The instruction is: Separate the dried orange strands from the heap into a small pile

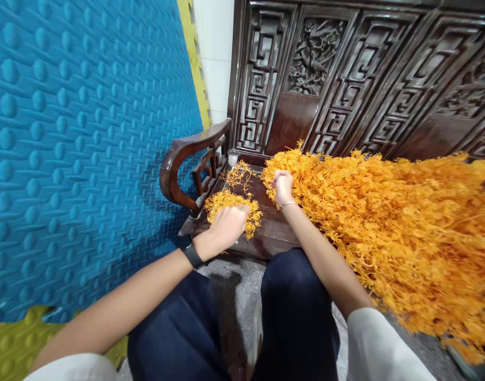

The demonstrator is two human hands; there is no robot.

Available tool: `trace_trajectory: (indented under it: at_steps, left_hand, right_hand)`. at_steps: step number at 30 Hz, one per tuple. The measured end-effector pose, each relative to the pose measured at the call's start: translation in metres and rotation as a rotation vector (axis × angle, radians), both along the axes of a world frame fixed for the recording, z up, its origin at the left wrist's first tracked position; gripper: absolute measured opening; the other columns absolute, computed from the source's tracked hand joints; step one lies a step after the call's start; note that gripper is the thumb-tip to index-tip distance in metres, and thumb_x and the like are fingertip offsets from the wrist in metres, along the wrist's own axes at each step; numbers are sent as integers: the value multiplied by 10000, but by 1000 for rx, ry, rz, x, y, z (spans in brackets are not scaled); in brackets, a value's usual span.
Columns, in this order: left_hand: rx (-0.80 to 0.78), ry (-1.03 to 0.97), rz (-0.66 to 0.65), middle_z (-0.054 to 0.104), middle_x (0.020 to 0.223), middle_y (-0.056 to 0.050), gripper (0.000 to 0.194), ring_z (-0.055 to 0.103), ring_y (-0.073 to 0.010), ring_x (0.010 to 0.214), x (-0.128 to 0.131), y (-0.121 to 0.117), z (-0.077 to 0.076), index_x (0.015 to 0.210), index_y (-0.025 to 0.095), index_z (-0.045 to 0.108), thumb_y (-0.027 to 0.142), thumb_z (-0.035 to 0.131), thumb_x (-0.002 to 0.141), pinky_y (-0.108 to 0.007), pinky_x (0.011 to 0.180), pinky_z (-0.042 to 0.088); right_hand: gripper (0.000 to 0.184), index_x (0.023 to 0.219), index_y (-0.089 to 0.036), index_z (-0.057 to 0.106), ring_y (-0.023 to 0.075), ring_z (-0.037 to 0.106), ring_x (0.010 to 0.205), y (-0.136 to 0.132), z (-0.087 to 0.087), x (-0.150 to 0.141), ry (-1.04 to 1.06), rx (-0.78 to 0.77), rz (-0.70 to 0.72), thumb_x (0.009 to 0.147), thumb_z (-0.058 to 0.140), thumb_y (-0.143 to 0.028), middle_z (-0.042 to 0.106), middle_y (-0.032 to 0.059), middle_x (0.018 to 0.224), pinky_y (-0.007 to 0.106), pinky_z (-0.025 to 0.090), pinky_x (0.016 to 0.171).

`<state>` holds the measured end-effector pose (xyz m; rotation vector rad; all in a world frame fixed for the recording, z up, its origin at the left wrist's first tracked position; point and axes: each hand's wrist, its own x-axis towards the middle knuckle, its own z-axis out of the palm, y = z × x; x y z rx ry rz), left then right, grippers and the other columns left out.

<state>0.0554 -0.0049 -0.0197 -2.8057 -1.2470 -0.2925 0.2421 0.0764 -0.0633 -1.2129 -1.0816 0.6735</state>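
Note:
My left hand (228, 225), with a black band at the wrist, is closed just over a small clump of orange artificial sprigs (218, 201) on the dark wooden seat (268, 233). Its fingers are pressed together, and what they hold is hidden. My right hand (282, 186), a thin bracelet at its wrist, is curled shut at the left edge of a large heap of orange artificial sprigs (385, 211). Whatever lies inside that fist does not show. Behind my left hand lie loose, thinner orange stems (239, 174).
A curved wooden armrest (179, 159) bounds the seat on the left. At the back stands a carved wooden backrest (293, 116). A small whitish object (232, 158) sits in the seat's back corner. Blue foam matting (87, 132) rises along the left, and my knees (293, 286) are close in front.

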Motion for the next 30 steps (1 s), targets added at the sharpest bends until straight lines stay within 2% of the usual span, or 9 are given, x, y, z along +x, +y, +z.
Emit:
trace_trajectory:
  at_steps: [3,7,12,15,18,20,23,26,30]
  left_hand:
    - [14,58,-175,672,807,-103,207,641,-203,705,-1,-10,-2,914,136,577,96,380,862,-279,574,434]
    - [21,204,-447,669,776,-86,178,640,-207,670,-4,-9,-9,913,143,581,113,411,869,-285,547,425]
    - [58,188,-554,655,732,-70,152,626,-184,610,-10,-14,-15,908,142,573,135,424,877,-275,524,416]
    - [72,206,-589,654,741,-79,153,640,-207,643,-14,-19,-18,921,123,574,72,465,827,-290,528,443]
    - [36,222,-618,655,719,-82,184,644,-200,643,-4,-21,-20,905,103,605,21,500,778,-286,558,483]
    - [-41,188,-514,640,690,-46,150,635,-160,637,13,-24,-20,868,104,641,58,533,776,-248,618,512]
    - [-107,101,-132,583,649,9,185,620,-139,653,36,-33,-24,848,106,675,252,579,786,-210,658,530]
    - [-20,-34,235,557,672,26,291,642,-186,770,22,-44,-40,924,177,662,393,645,730,-260,680,542]
    - [34,-119,394,545,761,15,384,625,-240,901,-19,-48,-59,970,218,611,465,671,683,-332,762,529]
  right_hand:
    - [202,690,-221,404,94,443,507,-3,-9,15,45,-39,-89,668,525,-381,461,-59,591,248,352,515]
    - [278,746,-204,470,105,486,516,-8,-25,-3,38,-95,-3,562,654,-303,506,-67,583,259,387,538]
    - [154,680,-181,560,102,468,580,-6,-32,-22,-271,-88,141,590,682,-206,533,-39,648,290,422,652]
    - [157,726,-180,618,135,535,727,-12,-24,-28,-362,-64,199,607,716,-212,589,7,792,333,444,780]
    - [170,826,-194,639,161,587,858,-36,3,-45,-287,-5,408,718,670,-322,632,29,901,359,448,866]
    - [235,940,-206,630,168,611,923,-63,27,-65,-261,17,703,810,578,-395,647,39,982,354,463,879]
    - [530,1188,-195,531,191,596,1034,-104,54,-97,-501,87,1114,737,673,-433,596,85,1182,342,466,905]
    - [752,1295,-150,439,266,532,1144,-126,57,-117,-921,140,1101,679,717,-478,538,143,1257,388,428,949]
    - [650,1226,-148,478,241,565,1030,-125,42,-119,-1102,211,1002,714,685,-491,573,119,1158,355,449,873]
